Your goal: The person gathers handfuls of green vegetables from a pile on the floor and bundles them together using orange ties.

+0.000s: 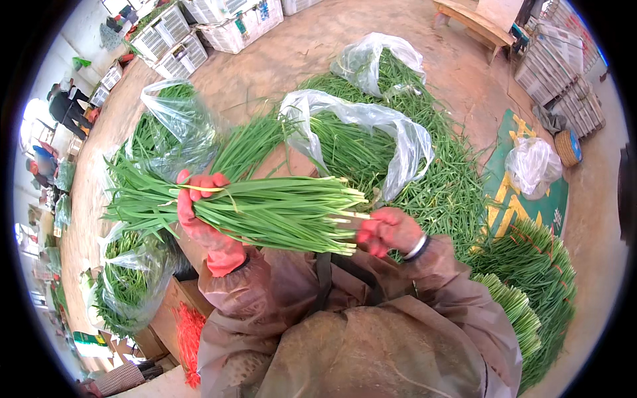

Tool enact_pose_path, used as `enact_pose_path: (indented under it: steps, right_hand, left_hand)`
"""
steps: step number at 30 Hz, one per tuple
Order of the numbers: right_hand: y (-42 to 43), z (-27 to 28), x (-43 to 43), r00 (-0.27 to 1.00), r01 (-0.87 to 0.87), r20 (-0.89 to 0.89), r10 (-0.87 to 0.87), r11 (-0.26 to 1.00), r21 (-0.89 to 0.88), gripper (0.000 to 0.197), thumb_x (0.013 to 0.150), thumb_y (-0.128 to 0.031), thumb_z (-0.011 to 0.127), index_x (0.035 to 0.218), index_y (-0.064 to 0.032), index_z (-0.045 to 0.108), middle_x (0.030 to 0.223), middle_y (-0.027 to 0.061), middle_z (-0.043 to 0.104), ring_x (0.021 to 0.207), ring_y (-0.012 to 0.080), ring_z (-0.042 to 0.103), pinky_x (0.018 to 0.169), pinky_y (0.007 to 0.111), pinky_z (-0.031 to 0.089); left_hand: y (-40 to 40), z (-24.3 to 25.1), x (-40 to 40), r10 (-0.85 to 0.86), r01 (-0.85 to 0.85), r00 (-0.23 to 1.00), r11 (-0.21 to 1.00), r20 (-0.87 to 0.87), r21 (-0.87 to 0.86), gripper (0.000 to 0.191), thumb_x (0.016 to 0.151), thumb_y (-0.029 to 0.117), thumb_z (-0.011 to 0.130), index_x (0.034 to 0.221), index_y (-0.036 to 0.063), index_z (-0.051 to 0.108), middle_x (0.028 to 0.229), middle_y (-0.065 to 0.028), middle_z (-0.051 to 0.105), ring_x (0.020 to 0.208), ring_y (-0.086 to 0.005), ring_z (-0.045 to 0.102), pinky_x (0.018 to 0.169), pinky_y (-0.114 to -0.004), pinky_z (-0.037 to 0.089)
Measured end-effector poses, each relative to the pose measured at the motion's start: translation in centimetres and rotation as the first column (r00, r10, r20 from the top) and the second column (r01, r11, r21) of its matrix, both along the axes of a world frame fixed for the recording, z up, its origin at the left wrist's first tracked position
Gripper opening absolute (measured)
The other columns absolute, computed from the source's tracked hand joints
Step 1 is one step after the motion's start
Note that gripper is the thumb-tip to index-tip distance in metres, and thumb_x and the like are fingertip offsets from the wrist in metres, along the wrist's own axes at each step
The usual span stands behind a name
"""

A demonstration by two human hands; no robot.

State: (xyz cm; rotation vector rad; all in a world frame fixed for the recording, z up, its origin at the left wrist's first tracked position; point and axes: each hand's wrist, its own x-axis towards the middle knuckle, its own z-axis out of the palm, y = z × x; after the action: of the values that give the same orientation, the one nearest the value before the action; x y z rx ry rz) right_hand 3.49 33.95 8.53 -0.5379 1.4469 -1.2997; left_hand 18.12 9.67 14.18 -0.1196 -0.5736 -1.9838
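My left hand (206,219), in a red rubber glove, grips a bundle of long green leafy stalks, which look like garlic chives (278,209). The leaf tips point left and the pale cut ends point right. A yellowish blade lies across my left fingers. My right hand (390,231), also in a red glove with a white band at the wrist, is at the pale ends with its fingers curled. Whether it pinches a stalk there cannot be told. Beyond the bundle, an opened clear plastic bag (415,134) lies around more loose stalks (353,139).
Filled plastic bags (174,134) stand at the left. Red ties (189,338) hang at the lower left. Tied bundles (537,278) are stacked at the right, near a green mat (502,164). White crates (239,30) and a wooden bench (473,22) stand farther back. People (69,107) are at far left.
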Motion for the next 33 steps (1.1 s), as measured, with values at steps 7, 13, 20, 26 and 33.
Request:
enact_pose_path:
  steps: [7, 13, 20, 26, 33]
  right_hand:
    - [8.8, -3.7, -4.1, 0.568, 0.334, -0.800, 0.194, 0.834, 0.440, 0.044, 0.074, -0.036, 0.060, 0.110, -0.0122, 0.051, 0.086, 0.0101, 0.062, 0.064, 0.0202, 0.059, 0.060, 0.035, 0.046]
    - [-0.4, -2.4, 2.4, 0.893, 0.068, -0.428, -0.137, 0.983, -0.172, 0.050, 0.073, -0.013, 0.063, 0.117, -0.0053, 0.042, 0.087, 0.0070, 0.056, 0.058, 0.0109, 0.052, 0.049, 0.023, 0.041]
    - [3.7, -5.7, -1.0, 0.930, 0.331, -0.209, -0.303, 0.937, 0.115, 0.017, 0.075, -0.003, 0.040, 0.074, -0.0030, 0.058, 0.062, 0.0032, 0.056, 0.046, 0.0081, 0.047, 0.040, 0.023, 0.038]
    - [4.0, -1.5, -4.2, 0.304, 0.143, -0.928, -0.216, 0.973, -0.180, 0.055, 0.072, -0.033, 0.062, 0.116, -0.0063, 0.043, 0.109, 0.0182, 0.050, 0.100, 0.0335, 0.048, 0.085, 0.038, 0.038]
    - [-4.5, -1.4, -0.7, 0.878, 0.124, -0.301, -0.372, 0.784, -0.608, 0.025, 0.081, -0.018, 0.048, 0.098, -0.0019, 0.057, 0.097, 0.0116, 0.056, 0.089, 0.0223, 0.052, 0.077, 0.030, 0.040]
  left_hand:
    - [-1.7, 1.9, 0.5, -0.259, 0.248, 0.950, 0.965, -0.175, -0.082, 0.027, 0.087, 0.010, 0.033, 0.060, 0.0136, 0.032, 0.049, 0.0046, 0.026, 0.049, -0.0098, 0.030, 0.063, -0.027, 0.034]
    - [-0.5, 2.0, -0.7, -0.189, 0.177, 0.961, 0.981, -0.204, -0.076, 0.011, 0.084, 0.011, 0.038, 0.081, 0.0033, 0.045, 0.054, 0.0038, 0.034, 0.051, -0.0090, 0.037, 0.062, -0.027, 0.034]
    - [-1.2, 2.7, 0.7, -0.237, 0.190, 0.931, 0.964, -0.277, -0.188, 0.010, 0.079, 0.007, 0.041, 0.087, 0.0022, 0.046, 0.052, 0.0037, 0.038, 0.049, -0.0088, 0.039, 0.059, -0.024, 0.035]
    - [0.0, 2.2, -0.1, -0.345, 0.241, 0.903, 0.899, -0.255, -0.365, 0.005, 0.074, 0.007, 0.048, 0.079, 0.0070, 0.045, 0.051, 0.0039, 0.046, 0.044, -0.0087, 0.044, 0.055, -0.024, 0.037]
    - [0.9, 3.3, -1.3, -0.428, 0.317, 0.887, 0.837, -0.173, -0.446, 0.007, 0.073, 0.008, 0.050, 0.074, 0.0097, 0.044, 0.047, 0.0053, 0.045, 0.042, -0.0071, 0.043, 0.051, -0.021, 0.037]
